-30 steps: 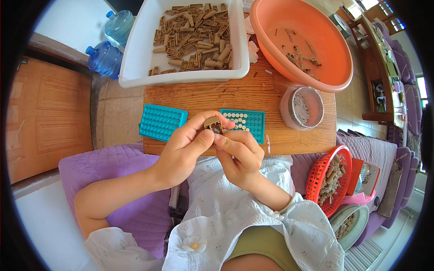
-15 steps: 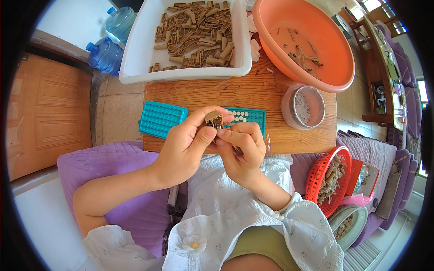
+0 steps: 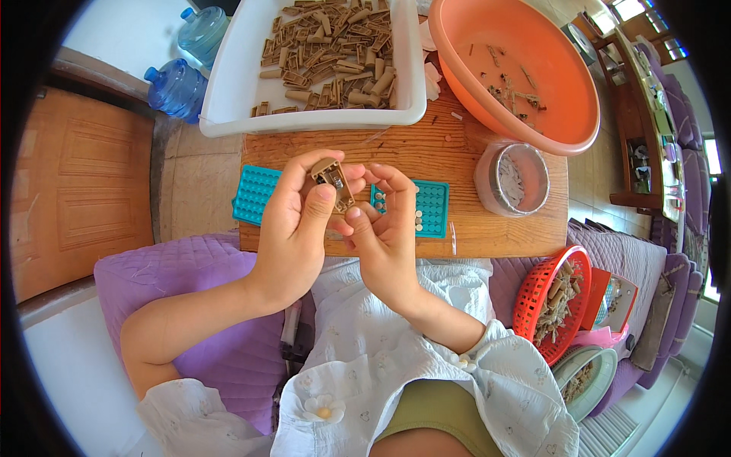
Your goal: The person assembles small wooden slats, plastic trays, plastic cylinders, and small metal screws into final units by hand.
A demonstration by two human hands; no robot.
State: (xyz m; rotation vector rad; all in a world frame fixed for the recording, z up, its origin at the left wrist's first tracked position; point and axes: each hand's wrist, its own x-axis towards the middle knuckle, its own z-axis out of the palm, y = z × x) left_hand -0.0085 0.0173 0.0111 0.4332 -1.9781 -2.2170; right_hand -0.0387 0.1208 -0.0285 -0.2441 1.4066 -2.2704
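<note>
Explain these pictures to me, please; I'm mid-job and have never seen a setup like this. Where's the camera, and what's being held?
There is no machine here: these are a person's bare hands. The view comes from a wide fisheye camera worn on the head, looking down, so straight edges bend near the rim. Picture left is the person's left.

The left hand has a small hollow brown piece in its grip; the right hand has its thumb at or near the piece's lower end.

On the wooden table are two teal trays, the right one holding small white discs, and a clear container of whitish bits. Beyond are a white tub of brown pieces and an orange basin.
</note>
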